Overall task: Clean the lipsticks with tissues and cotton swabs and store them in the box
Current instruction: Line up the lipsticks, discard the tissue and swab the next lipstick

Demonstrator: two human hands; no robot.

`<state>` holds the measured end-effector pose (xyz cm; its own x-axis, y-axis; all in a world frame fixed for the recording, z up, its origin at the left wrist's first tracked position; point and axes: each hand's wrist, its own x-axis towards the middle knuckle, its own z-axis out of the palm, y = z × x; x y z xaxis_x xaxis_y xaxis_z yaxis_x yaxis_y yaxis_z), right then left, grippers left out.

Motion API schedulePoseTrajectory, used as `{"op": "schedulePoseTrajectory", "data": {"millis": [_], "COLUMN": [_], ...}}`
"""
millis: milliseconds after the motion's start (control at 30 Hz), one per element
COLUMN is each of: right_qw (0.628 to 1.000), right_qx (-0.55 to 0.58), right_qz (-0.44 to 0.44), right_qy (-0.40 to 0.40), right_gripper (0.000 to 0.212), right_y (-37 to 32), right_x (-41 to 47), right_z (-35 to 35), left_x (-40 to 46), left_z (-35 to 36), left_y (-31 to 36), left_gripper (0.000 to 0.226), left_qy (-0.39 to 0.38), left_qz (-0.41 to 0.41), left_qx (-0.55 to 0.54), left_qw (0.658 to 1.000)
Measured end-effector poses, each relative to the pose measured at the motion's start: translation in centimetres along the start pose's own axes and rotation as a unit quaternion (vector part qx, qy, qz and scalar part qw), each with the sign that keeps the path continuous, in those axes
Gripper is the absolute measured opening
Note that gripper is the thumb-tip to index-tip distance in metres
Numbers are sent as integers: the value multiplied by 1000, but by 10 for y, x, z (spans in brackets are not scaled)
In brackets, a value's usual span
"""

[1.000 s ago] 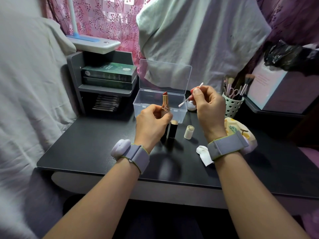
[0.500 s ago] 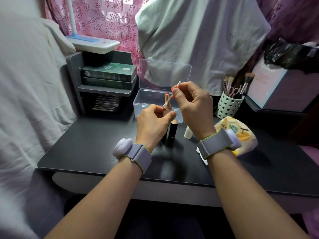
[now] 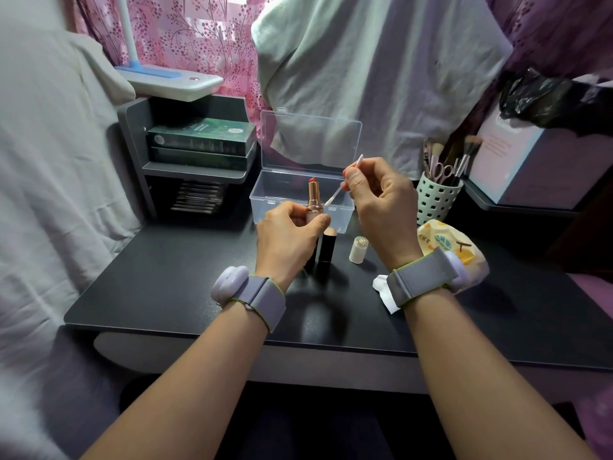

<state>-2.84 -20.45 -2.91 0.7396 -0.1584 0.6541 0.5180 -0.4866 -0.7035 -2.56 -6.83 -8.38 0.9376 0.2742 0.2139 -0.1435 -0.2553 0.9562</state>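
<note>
Head view: rose-gold lipstick tube with red bullet [image 3: 313,198] upright in left hand's grip [image 3: 289,239], above black tabletop [image 3: 172,277] before the clear plastic box [image 3: 300,207]. Right hand [image 3: 381,207] pinches white cotton swab [image 3: 343,185], tip at the collar. Risk: hard pressing may gouge the bullet. Versus half a second ago, swab sits lower and rightward.

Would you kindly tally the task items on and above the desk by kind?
Lipsticks: 2, one held by the left hand, pink and gold, and one black standing
Cotton swabs: 1, in the right hand
Tissues: 1
Boxes: 1
Caps: 1
Total: 6
</note>
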Motion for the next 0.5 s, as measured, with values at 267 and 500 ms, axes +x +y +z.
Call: {"op": "schedulePoseTrajectory", "data": {"millis": [267, 500], "right_qw": [998, 973], "right_qx": [-7, -120], "right_qz": [61, 151], "right_qy": [-35, -124], "right_gripper": [17, 23], "right_y": [12, 26], "right_x": [-7, -14], "right_z": [-12, -32], "left_x": [-6, -18], "left_z": [4, 10], "left_y": [1, 3], "left_gripper": [28, 25], "left_qy": [-10, -24], "left_qz": [-7, -3], "left_qx": [2, 18], "left_qw": [1000, 1000]}}
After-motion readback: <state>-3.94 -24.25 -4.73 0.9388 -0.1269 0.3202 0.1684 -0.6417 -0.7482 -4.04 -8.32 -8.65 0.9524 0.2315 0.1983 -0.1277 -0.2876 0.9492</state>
